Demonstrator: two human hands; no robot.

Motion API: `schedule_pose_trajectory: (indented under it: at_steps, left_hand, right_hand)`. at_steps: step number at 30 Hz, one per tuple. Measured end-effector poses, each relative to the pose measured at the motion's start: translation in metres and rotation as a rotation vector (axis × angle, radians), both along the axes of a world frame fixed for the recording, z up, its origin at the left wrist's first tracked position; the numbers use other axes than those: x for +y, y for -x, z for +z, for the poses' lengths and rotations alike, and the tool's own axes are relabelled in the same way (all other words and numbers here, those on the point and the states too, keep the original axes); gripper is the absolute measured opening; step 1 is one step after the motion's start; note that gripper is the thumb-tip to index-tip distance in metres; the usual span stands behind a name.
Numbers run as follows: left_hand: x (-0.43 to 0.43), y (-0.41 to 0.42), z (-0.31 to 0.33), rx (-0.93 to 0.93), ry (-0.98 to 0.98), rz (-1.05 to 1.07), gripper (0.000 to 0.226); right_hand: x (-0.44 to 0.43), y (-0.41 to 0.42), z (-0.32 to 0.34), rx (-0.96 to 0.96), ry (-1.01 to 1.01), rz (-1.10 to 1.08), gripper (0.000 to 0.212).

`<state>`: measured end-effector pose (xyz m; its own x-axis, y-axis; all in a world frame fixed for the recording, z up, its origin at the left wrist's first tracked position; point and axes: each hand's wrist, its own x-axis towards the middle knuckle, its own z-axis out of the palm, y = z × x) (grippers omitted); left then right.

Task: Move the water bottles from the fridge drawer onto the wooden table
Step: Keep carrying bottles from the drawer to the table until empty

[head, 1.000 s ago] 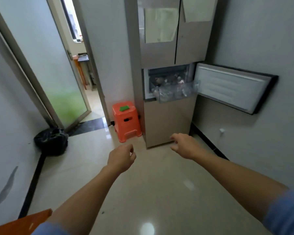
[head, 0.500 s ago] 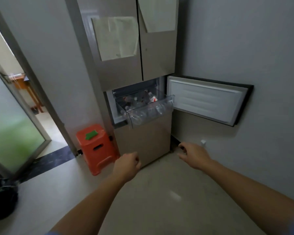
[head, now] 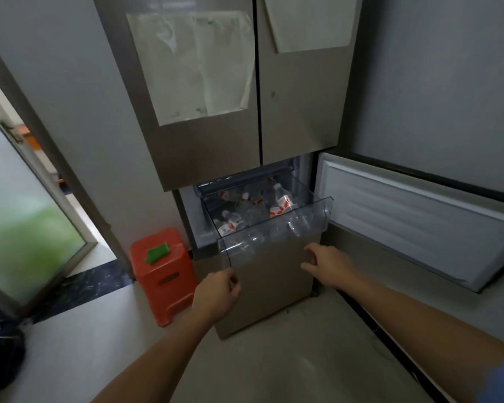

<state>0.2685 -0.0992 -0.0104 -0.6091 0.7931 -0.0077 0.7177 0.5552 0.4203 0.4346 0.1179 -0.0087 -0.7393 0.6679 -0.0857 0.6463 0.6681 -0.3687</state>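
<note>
The clear fridge drawer (head: 277,228) is pulled out, water bottles (head: 256,209) lying inside. Just below its front edge, the left hand (head: 217,295) is loosely curled and the right hand (head: 328,264) half spread, both empty.

Brushed metal, clear plastic, matt paper

Just beyond the left hand's fingers (head: 233,282), the fridge drawer (head: 274,242) is clear, glossy plastic — so are the water bottles (head: 253,210) inside; the fridge (head: 297,112) looks brushed, satin metal, its paper sheets (head: 192,68) matt and creased; the orange stool (head: 163,274) smooth plastic.
</note>
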Motion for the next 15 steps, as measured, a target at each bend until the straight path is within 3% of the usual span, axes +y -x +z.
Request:
schedule_pose_trajectory:
  at_steps: [9, 15]
  left_hand:
    - [0.115, 0.121, 0.002, -0.016, -0.105, -0.025, 0.013]
    - [0.187, 0.166, -0.015, -0.096, -0.021, -0.104, 0.014]
  right_hand:
    - [0.094, 0.113, -0.009, 0.026, 0.009, -0.023, 0.048]
    - [0.158, 0.156, 0.0, 0.032, 0.001, -0.093, 0.04]
